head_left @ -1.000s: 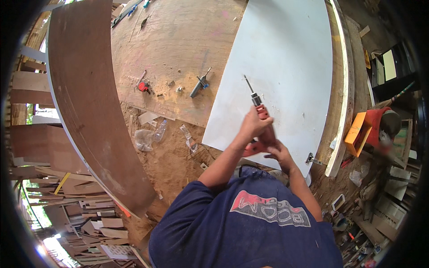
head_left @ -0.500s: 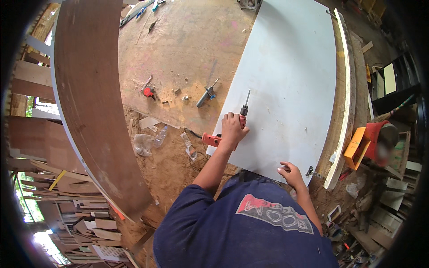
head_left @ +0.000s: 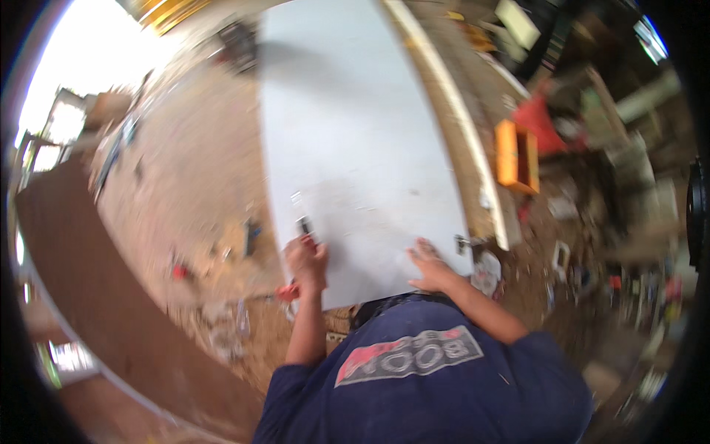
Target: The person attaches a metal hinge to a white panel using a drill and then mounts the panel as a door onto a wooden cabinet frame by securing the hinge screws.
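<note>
My left hand point(head_left: 306, 264) is wrapped round a red power drill point(head_left: 288, 292) over the near left part of a long white panel point(head_left: 355, 111). The drill's dark chuck and bit point away from me, smeared by motion. My right hand point(head_left: 433, 268) lies with fingers spread on the panel near its right edge. Close to that hand, a metal hinge point(head_left: 462, 245) sits at the panel's right edge.
Left of the panel, a brown worktop point(head_left: 200, 163) bears a grey tool point(head_left: 250, 237) and a small red item point(head_left: 179, 271). A curved brown board point(head_left: 111, 296) stands at the left. A pale strip point(head_left: 458, 111) runs along the right, beside an orange box point(head_left: 506, 155).
The view has swung to the right, so the panel now stands more upright in it. My right hand has moved forward from the panel's near edge onto its surface. The left still grips the drill.
</note>
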A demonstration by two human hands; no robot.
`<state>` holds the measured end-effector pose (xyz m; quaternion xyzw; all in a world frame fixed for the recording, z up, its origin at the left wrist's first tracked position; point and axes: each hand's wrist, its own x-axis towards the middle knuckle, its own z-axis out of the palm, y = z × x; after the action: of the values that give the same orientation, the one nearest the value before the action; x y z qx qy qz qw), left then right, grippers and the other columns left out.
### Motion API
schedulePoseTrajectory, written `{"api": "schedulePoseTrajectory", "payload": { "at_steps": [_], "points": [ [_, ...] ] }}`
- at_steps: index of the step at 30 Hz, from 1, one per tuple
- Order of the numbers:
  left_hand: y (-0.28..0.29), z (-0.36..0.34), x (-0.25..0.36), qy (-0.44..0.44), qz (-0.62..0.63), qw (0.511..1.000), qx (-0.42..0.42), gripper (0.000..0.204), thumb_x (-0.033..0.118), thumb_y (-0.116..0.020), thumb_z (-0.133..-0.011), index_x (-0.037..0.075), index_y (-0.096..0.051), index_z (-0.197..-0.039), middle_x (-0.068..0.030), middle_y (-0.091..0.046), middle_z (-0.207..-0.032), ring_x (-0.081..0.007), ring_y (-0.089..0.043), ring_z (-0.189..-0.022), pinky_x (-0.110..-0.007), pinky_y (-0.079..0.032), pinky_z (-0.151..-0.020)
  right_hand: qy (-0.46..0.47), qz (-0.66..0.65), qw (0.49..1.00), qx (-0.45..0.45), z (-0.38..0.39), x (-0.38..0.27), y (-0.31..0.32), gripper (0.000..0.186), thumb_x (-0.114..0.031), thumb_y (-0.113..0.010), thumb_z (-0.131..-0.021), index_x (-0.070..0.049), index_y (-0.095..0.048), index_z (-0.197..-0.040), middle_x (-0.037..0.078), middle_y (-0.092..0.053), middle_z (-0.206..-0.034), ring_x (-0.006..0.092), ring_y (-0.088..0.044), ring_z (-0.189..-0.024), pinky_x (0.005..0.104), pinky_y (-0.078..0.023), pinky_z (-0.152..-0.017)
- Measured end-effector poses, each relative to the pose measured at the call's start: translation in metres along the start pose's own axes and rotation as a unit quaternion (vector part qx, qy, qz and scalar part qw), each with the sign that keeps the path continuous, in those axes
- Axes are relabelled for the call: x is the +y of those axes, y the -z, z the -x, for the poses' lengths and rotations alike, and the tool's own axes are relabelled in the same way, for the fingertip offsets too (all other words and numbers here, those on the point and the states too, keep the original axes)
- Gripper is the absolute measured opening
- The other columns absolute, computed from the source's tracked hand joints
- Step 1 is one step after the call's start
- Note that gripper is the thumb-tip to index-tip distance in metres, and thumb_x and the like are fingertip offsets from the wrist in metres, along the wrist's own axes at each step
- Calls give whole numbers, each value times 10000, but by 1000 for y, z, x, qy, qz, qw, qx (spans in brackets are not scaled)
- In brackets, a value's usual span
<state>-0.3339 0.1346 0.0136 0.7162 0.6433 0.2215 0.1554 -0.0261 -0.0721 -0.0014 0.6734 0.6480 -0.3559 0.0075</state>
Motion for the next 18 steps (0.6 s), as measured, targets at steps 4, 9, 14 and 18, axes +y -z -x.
{"api": "schedulePoseTrajectory", "payload": {
  "at_steps": [4,9,14,18],
  "points": [
    [-1,9,-12,28,8,999,-27,356,175,-779,-834,36,-694,-1151,-143,-731,-1084,-314,-703,-1058,-434,-553,-979,14,-12,1000,-7,-7,-1,2,1056,-397,-798,-868,-17,-281,-1707,349,-98,-1780,489,-78,-1672,550,-142,-1359],
    [1,16,16,-14,-61,998,-16,465,223,-751,-859,9,-644,-1257,-176,-652,-1184,-378,-603,-1192,-494,-482,-1060,3,-55,998,18,10,4,1,982,-380,-781,-886,-54,-336,-1698,323,-94,-1791,467,-79,-1678,542,-149,-1358],
    [-5,19,13,-73,-186,978,56,598,236,-765,-883,25,-570,-1408,-199,-614,-1394,-402,-549,-1341,-554,-411,-1148,50,-144,982,114,16,25,-15,697,-308,-752,-932,-64,-575,-1562,279,-280,-1761,405,-189,-1672,491,-206,-1356],
    [-28,26,27,-148,-184,970,50,602,260,-758,-902,31,-567,-1425,-210,-572,-1491,-402,-493,-1431,-575,-360,-1200,45,-305,904,297,35,66,-2,405,-229,-721,-976,-83,-715,-1353,176,-654,-1463,344,-564,-1430,443,-452,-1196]
  ]
}}
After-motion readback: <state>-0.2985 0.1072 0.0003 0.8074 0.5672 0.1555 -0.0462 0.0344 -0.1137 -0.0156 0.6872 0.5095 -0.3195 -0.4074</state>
